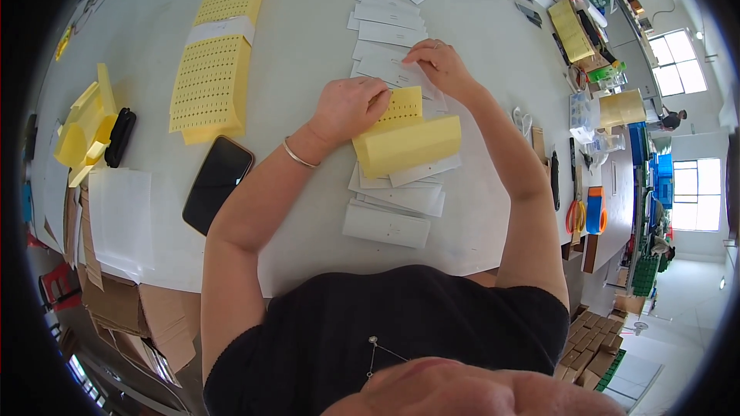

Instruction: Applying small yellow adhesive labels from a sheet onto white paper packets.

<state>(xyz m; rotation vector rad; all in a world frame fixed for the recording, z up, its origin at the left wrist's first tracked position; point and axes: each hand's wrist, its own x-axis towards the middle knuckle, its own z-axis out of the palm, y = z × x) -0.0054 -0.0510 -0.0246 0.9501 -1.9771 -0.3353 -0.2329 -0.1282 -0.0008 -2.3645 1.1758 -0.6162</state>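
Stack (206, 81) of punched yellow sheets lay left, banded in white paper. Your left hand (354, 110) curled closed on edge of yellow sheet (412, 146), smooth, creased, hole-dotted, atop overlapping white slips (385, 229). Your right hand (441, 69) was half curled over slips; hold couldn't be told.

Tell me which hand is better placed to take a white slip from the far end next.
Probably the right hand: it is over the white slips and nearer their far end, while the left hand sits closer in, at the yellow card.
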